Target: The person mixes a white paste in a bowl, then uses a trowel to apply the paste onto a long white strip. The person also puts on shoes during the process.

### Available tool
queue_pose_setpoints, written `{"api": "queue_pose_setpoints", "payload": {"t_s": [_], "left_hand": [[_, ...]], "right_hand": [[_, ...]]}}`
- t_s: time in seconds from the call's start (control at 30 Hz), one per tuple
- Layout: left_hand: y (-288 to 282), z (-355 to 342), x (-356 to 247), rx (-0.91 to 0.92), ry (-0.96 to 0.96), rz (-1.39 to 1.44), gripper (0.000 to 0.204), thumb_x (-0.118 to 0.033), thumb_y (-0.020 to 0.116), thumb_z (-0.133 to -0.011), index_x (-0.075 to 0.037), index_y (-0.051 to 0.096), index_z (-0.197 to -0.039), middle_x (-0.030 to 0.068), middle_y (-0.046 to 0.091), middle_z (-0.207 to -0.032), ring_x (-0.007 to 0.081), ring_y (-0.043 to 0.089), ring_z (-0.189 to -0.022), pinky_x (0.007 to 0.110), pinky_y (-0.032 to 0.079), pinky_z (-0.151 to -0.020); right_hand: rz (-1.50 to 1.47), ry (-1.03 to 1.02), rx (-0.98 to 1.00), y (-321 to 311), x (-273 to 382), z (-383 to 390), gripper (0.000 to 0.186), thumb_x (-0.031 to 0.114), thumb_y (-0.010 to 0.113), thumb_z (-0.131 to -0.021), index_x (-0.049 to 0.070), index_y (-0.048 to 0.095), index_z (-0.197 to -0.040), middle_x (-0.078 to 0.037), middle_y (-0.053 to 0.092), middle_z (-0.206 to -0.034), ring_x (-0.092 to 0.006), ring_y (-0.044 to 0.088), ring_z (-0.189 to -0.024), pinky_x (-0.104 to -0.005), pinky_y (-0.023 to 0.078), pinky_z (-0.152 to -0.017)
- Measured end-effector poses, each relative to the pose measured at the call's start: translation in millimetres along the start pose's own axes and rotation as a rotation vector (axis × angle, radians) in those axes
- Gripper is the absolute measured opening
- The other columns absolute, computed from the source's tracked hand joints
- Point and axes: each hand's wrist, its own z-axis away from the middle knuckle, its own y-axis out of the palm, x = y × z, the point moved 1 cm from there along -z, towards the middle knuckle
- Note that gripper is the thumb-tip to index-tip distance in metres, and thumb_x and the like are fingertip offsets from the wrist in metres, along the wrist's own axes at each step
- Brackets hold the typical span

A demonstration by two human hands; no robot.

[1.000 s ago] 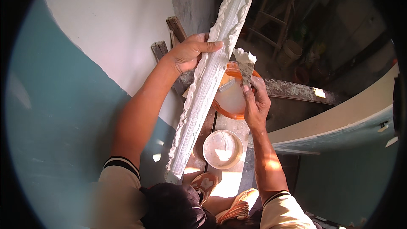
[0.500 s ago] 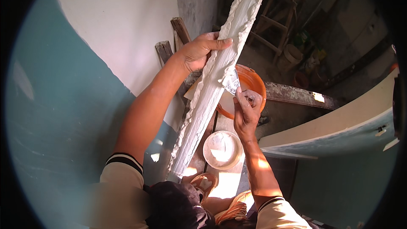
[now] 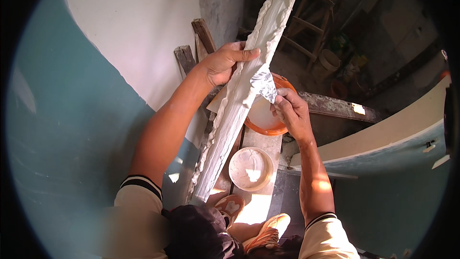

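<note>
A long white moulding strip (image 3: 229,120) slants across the middle, with ridges of wet plaster heaped along its edges. My left hand (image 3: 229,61) is closed around its upper part, thumb lying on the face. In my right hand (image 3: 294,114) is a putty knife (image 3: 264,86), pinched at its lower end; the handle is hidden by my fingers. Its plaster-smeared blade touches the strip's right edge, below my left hand. Behind the blade stands an orange bucket (image 3: 260,129) with whitish contents, partly covered by the strip. Nearer to me, a round white tub (image 3: 270,169) holds some plaster.
My feet in orange-and-white shoes (image 3: 268,230) are by a wooden plank (image 3: 262,146) under the tub. Timber pieces (image 3: 203,36) lean at a white-and-teal wall (image 3: 81,115) on the left. A beam (image 3: 335,106) runs right of the bucket; a wooden stool (image 3: 306,24) stands at the back.
My right hand has shifted right and turned, and the knife blade now lies flatter over the strip's edge, showing more of its face. The left hand and strip have barely moved.
</note>
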Motion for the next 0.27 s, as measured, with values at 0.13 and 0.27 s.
{"api": "queue_pose_setpoints", "payload": {"t_s": [0.13, 0.27], "left_hand": [[-3, 3, 4, -0.022, 0.02, -0.015, 0.052, -0.025, 0.082, -0.094, 0.001, 0.059, -0.132, 0.0101, 0.072, -0.115, 0.0178, 0.071, -0.107, 0.034, 0.058, -0.096], [2, 6, -2, -0.026, 0.006, -0.018, 0.059, -0.027, 0.085, -0.091, 0.002, 0.057, -0.135, 0.0107, 0.072, -0.114, 0.0194, 0.072, -0.103, 0.034, 0.059, -0.093]], "right_hand": [[0.059, 0.026, -0.161, -21, -21, 3, 0.022, 0.018, 0.058, -0.108, -0.001, 0.069, -0.111, -0.001, 0.065, -0.089, -0.0089, 0.058, -0.081, -0.0258, 0.047, -0.075], [0.368, -0.214, -0.153, -36, -38, 32, 0.021, 0.019, 0.066, -0.104, 0.001, 0.071, -0.113, -0.006, 0.069, -0.092, -0.0209, 0.064, -0.084, -0.0331, 0.05, -0.088]]}}
